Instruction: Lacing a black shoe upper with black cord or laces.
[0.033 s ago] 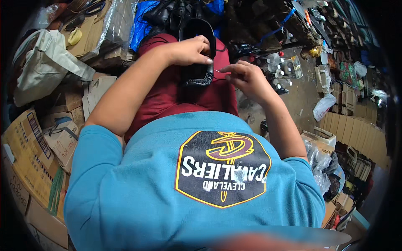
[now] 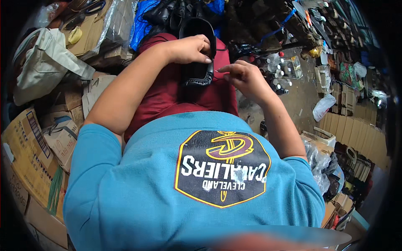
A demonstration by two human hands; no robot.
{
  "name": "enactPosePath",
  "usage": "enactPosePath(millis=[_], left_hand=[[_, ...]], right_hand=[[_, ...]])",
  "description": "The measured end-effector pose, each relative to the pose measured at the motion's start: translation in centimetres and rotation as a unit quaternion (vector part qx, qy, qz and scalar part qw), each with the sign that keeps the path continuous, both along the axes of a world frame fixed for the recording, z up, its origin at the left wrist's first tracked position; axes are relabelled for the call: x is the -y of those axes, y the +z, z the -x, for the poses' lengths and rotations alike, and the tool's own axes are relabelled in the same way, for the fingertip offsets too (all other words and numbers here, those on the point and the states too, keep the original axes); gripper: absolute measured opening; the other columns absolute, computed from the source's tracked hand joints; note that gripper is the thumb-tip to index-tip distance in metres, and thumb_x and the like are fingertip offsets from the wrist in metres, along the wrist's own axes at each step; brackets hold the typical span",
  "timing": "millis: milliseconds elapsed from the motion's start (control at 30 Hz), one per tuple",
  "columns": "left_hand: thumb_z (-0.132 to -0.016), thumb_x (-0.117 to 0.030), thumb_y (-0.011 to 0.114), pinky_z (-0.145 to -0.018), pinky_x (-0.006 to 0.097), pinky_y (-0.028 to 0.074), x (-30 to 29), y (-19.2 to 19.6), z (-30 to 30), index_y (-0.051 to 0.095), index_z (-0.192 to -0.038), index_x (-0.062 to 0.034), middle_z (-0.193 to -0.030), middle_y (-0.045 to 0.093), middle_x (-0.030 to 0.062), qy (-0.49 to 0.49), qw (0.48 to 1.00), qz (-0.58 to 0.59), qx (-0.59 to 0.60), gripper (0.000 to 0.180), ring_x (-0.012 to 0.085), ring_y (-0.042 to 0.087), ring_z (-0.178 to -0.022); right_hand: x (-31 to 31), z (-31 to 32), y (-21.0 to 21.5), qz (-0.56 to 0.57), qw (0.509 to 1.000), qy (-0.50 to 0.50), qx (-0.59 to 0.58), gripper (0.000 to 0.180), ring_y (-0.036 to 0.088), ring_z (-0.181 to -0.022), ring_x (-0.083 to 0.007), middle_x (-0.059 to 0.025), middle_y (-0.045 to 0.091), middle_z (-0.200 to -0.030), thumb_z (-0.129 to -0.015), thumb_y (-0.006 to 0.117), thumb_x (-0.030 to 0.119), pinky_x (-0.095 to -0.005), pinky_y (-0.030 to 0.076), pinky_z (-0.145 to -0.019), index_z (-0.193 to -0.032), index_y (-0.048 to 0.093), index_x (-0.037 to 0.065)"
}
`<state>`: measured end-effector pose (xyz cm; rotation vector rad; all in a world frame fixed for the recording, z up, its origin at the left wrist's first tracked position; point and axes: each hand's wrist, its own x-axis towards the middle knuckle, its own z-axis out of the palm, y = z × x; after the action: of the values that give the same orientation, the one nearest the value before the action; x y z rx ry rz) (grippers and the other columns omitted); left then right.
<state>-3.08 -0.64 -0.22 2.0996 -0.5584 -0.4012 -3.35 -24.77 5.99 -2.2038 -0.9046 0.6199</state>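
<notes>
Black shoe (image 2: pixel 200 80): on lap, over maroon trousers (image 2: pixel 161 92). Left hand (image 2: pixel 190 49) clamped on its right edge. Right hand (image 2: pixel 247 78) just beside, right of shoe, fingers curled; grip unclear. Hands apart.

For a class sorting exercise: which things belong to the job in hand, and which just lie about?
In the job:
- black stitched piece, held by the left hand
- right hand beside it

Lying about:
- bottles
- pale cloth bag
- cardboard box
- plastic bag

A shoe (image 2: pixel 200 78) lies on a person's lap (image 2: pixel 167 85), bag (image 2: pixel 44 67) and boxes (image 2: pixel 62 140) at left, bottles (image 2: pixel 278 69) on the floor (image 2: pixel 299 102) at right.
</notes>
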Motion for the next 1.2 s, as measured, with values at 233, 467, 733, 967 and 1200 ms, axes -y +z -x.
enactPosePath(millis=[233, 467, 733, 967, 1200], left_hand=[[-0.076, -0.016, 0.069, -0.082, 0.032, 0.045, -0.1, 1.1, 0.1, 0.071, -0.091, -0.0066, -0.088, 0.061, 0.0064, 0.015, 0.997, 0.046, -0.056, 0.017, 0.0195, 0.057, -0.089], [-0.074, -0.015, 0.069, -0.082, 0.031, 0.045, -0.4, 0.6, -0.8, 0.071, -0.092, -0.0082, -0.089, 0.061, 0.0074, -0.023, 0.998, 0.041, -0.048, 0.019, 0.0203, 0.057, -0.089], [-0.075, -0.016, 0.069, -0.084, 0.031, 0.044, 0.4, 1.0, -1.4, 0.072, -0.094, -0.0104, -0.091, 0.054, 0.0057, -0.029, 0.997, -0.008, -0.069, 0.020, 0.0211, 0.054, -0.091], [-0.068, -0.016, 0.075, -0.090, 0.031, 0.041, 0.0, 1.1, -1.0, 0.071, -0.098, -0.0128, -0.100, 0.050, 0.0069, -0.065, 0.998, -0.016, -0.008, 0.030, 0.0234, 0.050, -0.101], [-0.068, -0.008, 0.067, -0.089, 0.034, 0.043, 0.8, 0.4, -0.1, 0.067, -0.097, -0.0085, -0.099, 0.051, 0.0094, 0.030, 0.997, -0.026, 0.062, 0.029, 0.0264, 0.051, -0.099]], right_hand=[[-1.0, -0.2, -1.2, 0.007, 1.000, 0.001, 0.023, 0.020, 0.057, -0.073, -0.0122, -0.0044, 0.056, -0.081, -0.082, 0.065, 0.006, -0.0272, 0.046, -0.065, -0.101, 0.069, 0.008], [-1.9, -0.4, 0.2, 0.080, 0.996, -0.001, 0.041, 0.023, 0.061, -0.077, -0.0197, -0.0092, 0.060, -0.084, -0.077, 0.065, 0.007, -0.0306, 0.049, -0.069, -0.098, 0.070, 0.009], [-1.8, -0.8, -1.4, 0.060, 0.995, 0.015, 0.082, 0.022, 0.061, -0.077, -0.0177, -0.0064, 0.058, -0.086, -0.078, 0.065, 0.002, -0.0294, 0.049, -0.068, -0.099, 0.069, 0.008], [-0.7, -2.7, -3.3, -0.022, 0.999, 0.011, -0.037, 0.017, 0.063, -0.084, -0.0199, -0.0071, 0.061, -0.089, -0.078, 0.067, 0.004, -0.0294, 0.050, -0.075, -0.093, 0.070, 0.009], [-2.1, -1.4, -3.8, -0.029, 0.999, 0.025, 0.018, 0.013, 0.059, -0.080, -0.0156, -0.0049, 0.057, -0.085, -0.080, 0.068, 0.004, -0.0278, 0.049, -0.071, -0.093, 0.066, 0.006]])
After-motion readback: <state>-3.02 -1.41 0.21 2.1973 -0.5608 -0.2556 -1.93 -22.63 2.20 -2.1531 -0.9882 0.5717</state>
